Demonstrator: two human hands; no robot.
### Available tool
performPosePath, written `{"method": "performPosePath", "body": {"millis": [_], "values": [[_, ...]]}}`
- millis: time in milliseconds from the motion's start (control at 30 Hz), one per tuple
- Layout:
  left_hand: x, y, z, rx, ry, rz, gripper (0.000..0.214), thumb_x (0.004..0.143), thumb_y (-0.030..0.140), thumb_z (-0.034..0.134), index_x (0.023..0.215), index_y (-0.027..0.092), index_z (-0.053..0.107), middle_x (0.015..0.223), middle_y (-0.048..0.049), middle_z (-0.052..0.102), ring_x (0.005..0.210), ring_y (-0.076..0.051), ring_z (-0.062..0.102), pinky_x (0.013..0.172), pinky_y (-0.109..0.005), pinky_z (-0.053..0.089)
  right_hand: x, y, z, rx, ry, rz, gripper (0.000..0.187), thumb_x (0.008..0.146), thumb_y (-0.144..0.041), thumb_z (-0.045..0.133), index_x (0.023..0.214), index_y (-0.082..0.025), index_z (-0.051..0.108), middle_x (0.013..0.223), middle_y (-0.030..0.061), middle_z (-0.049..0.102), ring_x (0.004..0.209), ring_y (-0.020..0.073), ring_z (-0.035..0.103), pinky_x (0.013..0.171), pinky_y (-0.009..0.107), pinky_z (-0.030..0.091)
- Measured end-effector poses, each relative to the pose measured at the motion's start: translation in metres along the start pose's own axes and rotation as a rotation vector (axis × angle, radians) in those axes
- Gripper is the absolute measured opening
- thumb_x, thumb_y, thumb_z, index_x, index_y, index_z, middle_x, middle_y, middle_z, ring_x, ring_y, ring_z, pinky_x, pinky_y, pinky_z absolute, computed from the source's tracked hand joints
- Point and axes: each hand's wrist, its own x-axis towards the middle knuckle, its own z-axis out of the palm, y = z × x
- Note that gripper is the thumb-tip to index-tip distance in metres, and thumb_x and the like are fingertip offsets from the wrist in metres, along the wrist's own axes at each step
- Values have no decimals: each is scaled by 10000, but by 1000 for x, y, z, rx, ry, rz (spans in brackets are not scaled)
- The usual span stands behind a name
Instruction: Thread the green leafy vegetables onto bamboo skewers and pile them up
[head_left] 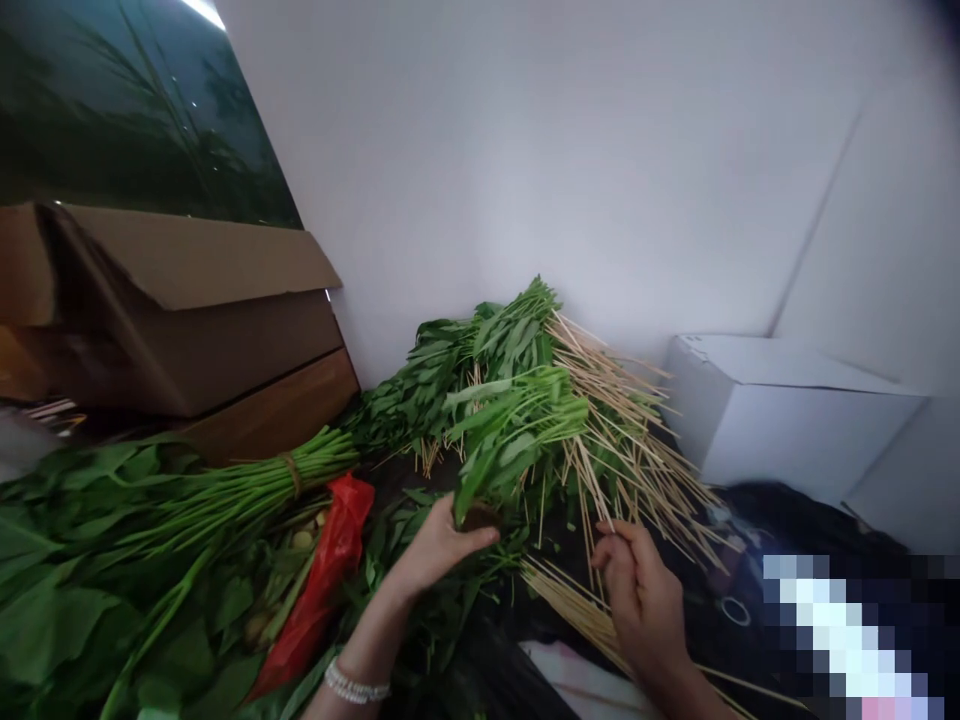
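Observation:
My right hand [641, 595] pinches the lower ends of thin bamboo skewers [594, 480]. Their upper ends run into a bunch of leafy greens [517, 415] with pale green stems, held tilted over the pile. My left hand [442, 545] is at the drooping leaf tips, thumb stretched away from the fingers; the fingers are partly hidden, and I cannot tell whether they touch the leaves. Behind lies a heap of skewered greens [457, 365], its bare sticks [652, 440] fanning to the right. More loose skewers [577, 605] lie beneath my right hand.
At the left, a tied bundle of broad-leaved greens [247, 490] lies beside a red plastic bag [319, 585]. A brown cardboard box [225, 340] stands behind it. To the right are a white box [802, 425], black plastic [810, 520] and a ring-shaped object [735, 611]. A wall [540, 150] closes the back.

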Motion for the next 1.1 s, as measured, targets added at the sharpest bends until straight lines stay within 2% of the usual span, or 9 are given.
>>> {"method": "performPosePath", "body": {"millis": [133, 267, 433, 567, 700, 800, 967, 1033, 1100], "values": [[2, -38, 18, 307, 20, 33, 477, 766, 444, 664, 1143, 153, 639, 964, -88, 722, 880, -233, 658, 797, -318, 505, 7, 5, -3, 65, 16, 58, 277, 965, -402, 347, 1056, -189, 497, 655, -38, 552, 412, 82, 406, 404, 197, 336], [2, -53, 28, 609, 6, 95, 331, 766, 431, 658, 1018, 222, 707, 999, -64, 720, 951, -250, 643, 835, -322, 479, 17, 7, -10, 68, -84, 99, 287, 972, -410, 334, 1070, -189, 488, 672, -22, 578, 437, 94, 438, 432, 208, 366], [2, -53, 28, 641, -1, 100, 292, 799, 404, 629, 1023, 230, 703, 1006, -51, 719, 955, -229, 641, 837, -303, 469, 22, -8, -21, 11, -240, 131, 278, 977, -400, 306, 1029, -206, 498, 686, -19, 593, 468, 109, 472, 471, 226, 383], [2, -59, 28, 635, 10, 75, 262, 780, 368, 653, 1005, 246, 708, 999, -35, 721, 952, -223, 639, 825, -291, 469, 37, -30, -34, -129, -389, -16, 243, 981, -368, 302, 992, -232, 503, 696, -20, 596, 570, 133, 548, 561, 246, 413], [2, -65, 28, 637, 35, 54, 259, 779, 361, 651, 1008, 254, 707, 1014, -32, 718, 969, -222, 633, 855, -292, 458, 89, -63, -29, -253, -431, -239, 258, 981, -305, 274, 893, -234, 506, 681, -22, 592, 585, 136, 554, 599, 262, 397], [4, -65, 28, 632, 26, 25, 254, 758, 341, 667, 994, 258, 712, 998, -27, 717, 959, -218, 630, 845, -284, 457, 152, -85, -4, -276, -374, -356, 254, 967, -262, 282, 882, -222, 518, 675, -29, 622, 596, 129, 575, 640, 247, 426], [5, -67, 27, 610, 0, 22, 233, 741, 311, 682, 969, 268, 713, 965, -14, 714, 936, -211, 626, 819, -272, 446, 255, -89, 49, -475, -246, -286, 304, 964, -191, 255, 1108, -174, 522, 771, 16, 683, 730, 162, 638, 720, 271, 460], [6, -70, 27, 611, 5, 33, 236, 739, 305, 685, 970, 268, 711, 970, -18, 713, 941, -216, 623, 821, -276, 442, 280, -80, 60, -569, -195, -257, 378, 965, -150, 234, 1293, -152, 423, 913, 67, 690, 857, 183, 640, 779, 302, 457], [8, -74, 26, 635, -12, 35, 248, 723, 292, 696, 969, 262, 713, 967, -28, 715, 939, -229, 626, 809, -283, 446, 294, -72, 64, -678, -186, -231, 382, 969, -161, 294, 1334, -164, 409, 1013, 96, 670, 935, 208, 626, 809, 348, 460]]}}
